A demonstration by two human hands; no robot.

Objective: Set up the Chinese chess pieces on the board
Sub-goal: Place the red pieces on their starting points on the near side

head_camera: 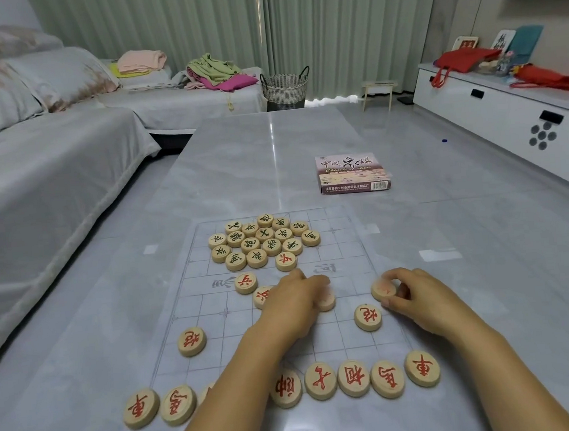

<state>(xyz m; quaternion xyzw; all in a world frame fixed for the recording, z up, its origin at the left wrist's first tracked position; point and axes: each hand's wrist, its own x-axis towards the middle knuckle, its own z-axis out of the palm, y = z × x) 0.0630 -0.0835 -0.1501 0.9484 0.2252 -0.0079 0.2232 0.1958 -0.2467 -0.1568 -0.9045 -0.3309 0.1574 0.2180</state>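
The room is lit softly and evenly by daylight filtered through the closed curtains (294, 25); a brighter strip is seen under their hem. The glossy table (238, 171) is marked by a pale vertical streak of glare in its middle and a white reflection at its near edge, and only faint, soft shadows are cast on it. Motion blur is seen on the centre piece (325, 300) under the left hand (294, 305) and on the side piece (383, 289) pinched by the right hand (417, 294); their red characters cannot be read. Straight lines are bowed toward the edges by the wide lens, and the sofa (32, 175) is softened at the left.
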